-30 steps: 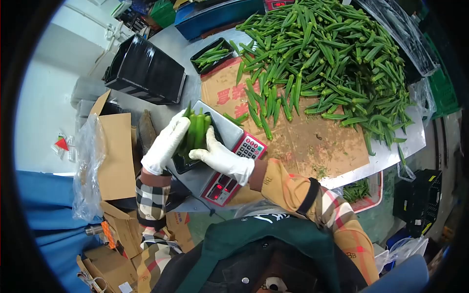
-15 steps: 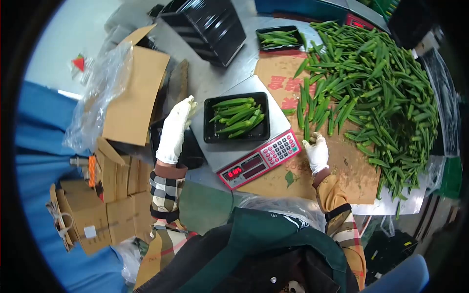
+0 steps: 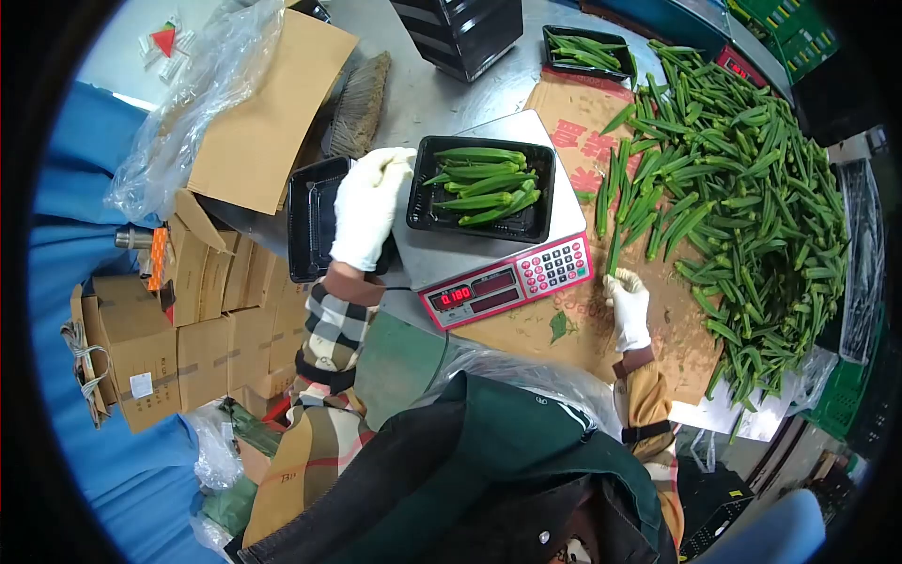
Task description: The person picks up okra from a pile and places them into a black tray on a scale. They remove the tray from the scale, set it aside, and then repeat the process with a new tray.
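Observation:
A black tray (image 3: 413, 218) holding several green okra pods (image 3: 489, 179) rests on the pan of a red-and-silver digital scale (image 3: 512, 287), whose display reads 0.180. At the left side of this tray is my left hand (image 3: 368, 211) in a white glove, its fingers bent and pressed together near the rim, with nothing showing between them. On the cardboard to the right, my gloved right hand (image 3: 631, 310) pinches the near end of a single okra pod (image 3: 614, 256). A large okra heap (image 3: 752, 197) spreads beyond that hand.
An empty-looking black tray (image 3: 305, 226) lies partly behind my left hand. Farther back are a brush (image 3: 360, 108), a tall black stack of trays (image 3: 460, 33) and another okra tray (image 3: 554, 64). Cardboard boxes (image 3: 202, 352) stand at left.
My left hand has moved toward the tray and its fingers have bent. My right hand now pinches a pod's end. The scale reading rose from 0.105 to 0.180, and the view has shifted.

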`<state>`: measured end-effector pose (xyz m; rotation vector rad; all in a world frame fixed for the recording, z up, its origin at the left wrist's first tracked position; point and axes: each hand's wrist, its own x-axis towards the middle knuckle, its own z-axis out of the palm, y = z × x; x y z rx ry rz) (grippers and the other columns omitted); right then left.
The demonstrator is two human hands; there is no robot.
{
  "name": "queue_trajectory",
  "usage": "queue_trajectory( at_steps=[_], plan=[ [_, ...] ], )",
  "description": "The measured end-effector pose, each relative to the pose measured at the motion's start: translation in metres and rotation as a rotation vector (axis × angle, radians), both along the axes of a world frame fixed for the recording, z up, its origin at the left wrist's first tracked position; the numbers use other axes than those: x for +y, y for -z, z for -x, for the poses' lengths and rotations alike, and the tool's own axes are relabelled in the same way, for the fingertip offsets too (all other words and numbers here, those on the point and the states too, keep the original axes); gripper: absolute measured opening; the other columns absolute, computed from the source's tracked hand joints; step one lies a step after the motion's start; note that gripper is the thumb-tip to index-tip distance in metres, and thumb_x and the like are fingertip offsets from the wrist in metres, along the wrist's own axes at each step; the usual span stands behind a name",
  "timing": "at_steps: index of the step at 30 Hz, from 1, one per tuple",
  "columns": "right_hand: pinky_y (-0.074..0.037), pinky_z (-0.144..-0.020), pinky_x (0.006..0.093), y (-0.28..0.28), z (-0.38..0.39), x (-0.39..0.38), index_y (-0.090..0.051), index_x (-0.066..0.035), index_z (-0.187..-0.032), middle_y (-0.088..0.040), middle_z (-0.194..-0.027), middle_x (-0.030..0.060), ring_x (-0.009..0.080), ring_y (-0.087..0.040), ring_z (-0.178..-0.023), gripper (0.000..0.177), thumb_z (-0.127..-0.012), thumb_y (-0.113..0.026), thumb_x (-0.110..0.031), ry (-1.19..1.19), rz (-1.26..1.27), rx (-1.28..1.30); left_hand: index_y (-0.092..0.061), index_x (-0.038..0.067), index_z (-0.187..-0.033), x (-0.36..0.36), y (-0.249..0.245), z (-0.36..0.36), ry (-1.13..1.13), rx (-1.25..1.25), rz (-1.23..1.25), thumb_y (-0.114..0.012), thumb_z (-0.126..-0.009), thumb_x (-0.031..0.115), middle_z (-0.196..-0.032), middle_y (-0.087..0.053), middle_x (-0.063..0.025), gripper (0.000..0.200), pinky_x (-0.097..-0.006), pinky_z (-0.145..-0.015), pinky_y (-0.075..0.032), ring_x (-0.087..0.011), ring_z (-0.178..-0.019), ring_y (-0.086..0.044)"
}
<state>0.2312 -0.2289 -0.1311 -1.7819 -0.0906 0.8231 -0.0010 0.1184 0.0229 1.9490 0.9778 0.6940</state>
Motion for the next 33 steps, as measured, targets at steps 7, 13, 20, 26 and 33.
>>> queue_trajectory(
  at_steps=[7,13,20,26,33],
  plan=[
    [-0.045,-0.058,0.0193,-0.007,0.026,-0.022,-0.065,-0.003,-0.112,-0.068,-0.089,-0.0002,0.0048,-0.059,-0.069,0.021,-0.093,-0.069,-0.009,0.092,-0.128,0.072,-0.077,0.012,-0.090,0.000,0.033,-0.051,0.061,0.341,-0.471,-0.069,-0.089,0.034,-0.083,-0.070,-0.0101,0.024,-0.0419,-0.076,-0.051,-0.0301,-0.086,-0.066],
    [-0.046,-0.058,0.0199,-0.020,0.032,-0.031,-0.066,-0.003,-0.110,-0.067,-0.087,-0.0005,0.0057,-0.060,-0.070,0.018,-0.093,-0.068,-0.008,0.157,-0.152,0.053,-0.075,0.018,-0.082,-0.015,0.034,-0.085,-0.009,0.744,-0.624,-0.067,-0.084,0.057,-0.085,-0.067,-0.0079,0.040,-0.0461,-0.076,-0.042,-0.0298,-0.089,-0.058],
    [-0.047,-0.060,0.0206,-0.042,0.036,-0.026,-0.066,-0.003,-0.112,-0.066,-0.088,0.0003,0.0066,-0.060,-0.071,0.019,-0.094,-0.067,-0.007,0.191,-0.153,0.013,-0.077,0.017,-0.084,0.012,0.037,-0.087,0.146,0.672,-0.344,-0.073,-0.080,0.051,-0.086,-0.074,-0.0078,0.034,-0.0471,-0.078,-0.045,-0.0303,-0.090,-0.067],
    [-0.047,-0.061,0.0209,-0.037,0.033,-0.039,-0.066,-0.003,-0.114,-0.067,-0.090,0.0008,0.0073,-0.061,-0.072,0.020,-0.094,-0.067,-0.008,0.200,-0.163,-0.004,-0.070,0.000,-0.084,-0.007,-0.031,-0.013,0.149,-0.006,0.236,-0.071,-0.093,0.025,-0.072,-0.061,0.0016,0.027,-0.0235,-0.065,-0.041,-0.0061,-0.070,-0.052],
    [-0.051,-0.072,0.0264,-0.022,0.001,-0.026,-0.060,-0.003,-0.127,-0.066,-0.108,0.0027,0.0133,-0.065,-0.091,0.035,-0.096,-0.068,-0.018,0.397,-0.290,0.090,-0.066,0.005,-0.079,-0.027,-0.061,0.124,0.136,0.043,0.646,-0.067,-0.095,0.023,-0.071,-0.061,-0.0009,0.024,-0.0244,-0.067,-0.048,-0.0095,-0.066,-0.056]
  ],
)
